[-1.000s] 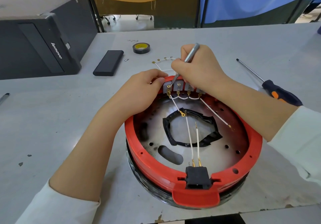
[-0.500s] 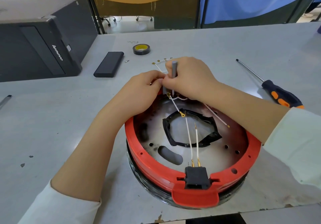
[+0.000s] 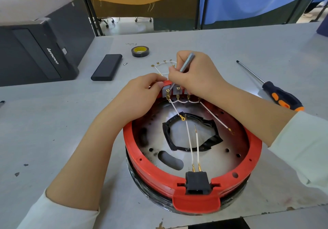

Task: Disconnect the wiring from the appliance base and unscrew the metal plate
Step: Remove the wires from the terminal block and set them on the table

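The round red-rimmed appliance base (image 3: 192, 159) sits on the grey table (image 3: 53, 122) at its near edge, a black socket block (image 3: 197, 184) clipped in its front lip. Inside it lies the perforated metal plate (image 3: 209, 157) with a black-edged central opening; two white wires (image 3: 193, 145) rise from the socket, their far ends loose. At the far rim a row of grey terminal blocks (image 3: 173, 91) is partly hidden beneath both hands. The left hand (image 3: 140, 97) pinches the leftmost block with its fingers. The right hand (image 3: 197, 76) grips a slim grey metal tool (image 3: 186, 63), which has tilted back from upright half a second ago; its tip is hard to make out. Beyond lie a loose white wire harness (image 3: 160, 65), a black-and-orange screwdriver (image 3: 276, 93), a black flat box (image 3: 107, 67) and a tape roll (image 3: 140, 51).
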Demonstrator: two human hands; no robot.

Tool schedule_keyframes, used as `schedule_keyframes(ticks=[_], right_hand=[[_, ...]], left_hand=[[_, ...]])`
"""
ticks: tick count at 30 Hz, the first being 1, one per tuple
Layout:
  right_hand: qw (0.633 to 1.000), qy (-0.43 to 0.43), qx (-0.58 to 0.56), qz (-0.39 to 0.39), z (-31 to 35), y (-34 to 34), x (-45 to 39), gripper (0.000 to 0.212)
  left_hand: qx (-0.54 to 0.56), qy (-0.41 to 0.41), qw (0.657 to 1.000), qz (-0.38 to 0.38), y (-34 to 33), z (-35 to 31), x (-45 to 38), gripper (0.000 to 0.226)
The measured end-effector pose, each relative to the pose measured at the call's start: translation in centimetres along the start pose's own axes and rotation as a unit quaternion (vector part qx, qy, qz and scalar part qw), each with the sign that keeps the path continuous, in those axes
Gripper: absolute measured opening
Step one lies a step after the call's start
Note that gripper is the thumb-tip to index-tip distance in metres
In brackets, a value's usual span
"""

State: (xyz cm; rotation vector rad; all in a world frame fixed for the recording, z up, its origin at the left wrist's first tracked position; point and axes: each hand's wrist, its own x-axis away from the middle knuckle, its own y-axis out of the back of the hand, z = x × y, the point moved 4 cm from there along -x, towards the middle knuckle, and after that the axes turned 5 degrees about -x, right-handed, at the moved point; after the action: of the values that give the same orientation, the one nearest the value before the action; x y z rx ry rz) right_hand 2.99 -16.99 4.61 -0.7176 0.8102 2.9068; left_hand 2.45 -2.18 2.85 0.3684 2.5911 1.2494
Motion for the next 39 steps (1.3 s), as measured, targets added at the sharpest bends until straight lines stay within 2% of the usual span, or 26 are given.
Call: schedule_keyframes(ticks=[4, 9, 18, 25, 35, 39], right_hand=[[0.999, 0.039, 0.015, -0.013, 0.2, -0.2, 0.3, 0.037], [0.999, 0.051, 0.016, 0.001, 0.3, -0.7, 0.5, 0.038], [0.996, -0.063, -0.008, 0.066, 0.1, -0.6, -1.4, 0.037], [1.0, 0.015, 0.018, -0.012, 0.0, -0.2, -0.5, 0.036], [0.999, -0.031, 0.025, 0.034, -0.2, -0.6, -1.3, 0.035], [0.999, -0.016, 0.044, 0.015, -0.1, -0.6, -1.1, 0.034]], left_hand=[[0.002, -0.002, 1.0, -0.001, 0.0, 0.1, -0.1, 0.026], [-0.003, -0.004, 1.0, 0.0, 0.0, 0.2, -0.1, 0.027], [0.009, 0.0, 1.0, 0.004, 0.0, 0.0, 0.1, 0.026], [0.006, 0.001, 1.0, 0.0, -0.1, 0.2, 0.0, 0.028], [0.009, 0.001, 1.0, 0.0, 0.0, 0.1, 0.0, 0.029], [0.008, 0.002, 1.0, 0.003, 0.0, 0.1, 0.0, 0.029]])
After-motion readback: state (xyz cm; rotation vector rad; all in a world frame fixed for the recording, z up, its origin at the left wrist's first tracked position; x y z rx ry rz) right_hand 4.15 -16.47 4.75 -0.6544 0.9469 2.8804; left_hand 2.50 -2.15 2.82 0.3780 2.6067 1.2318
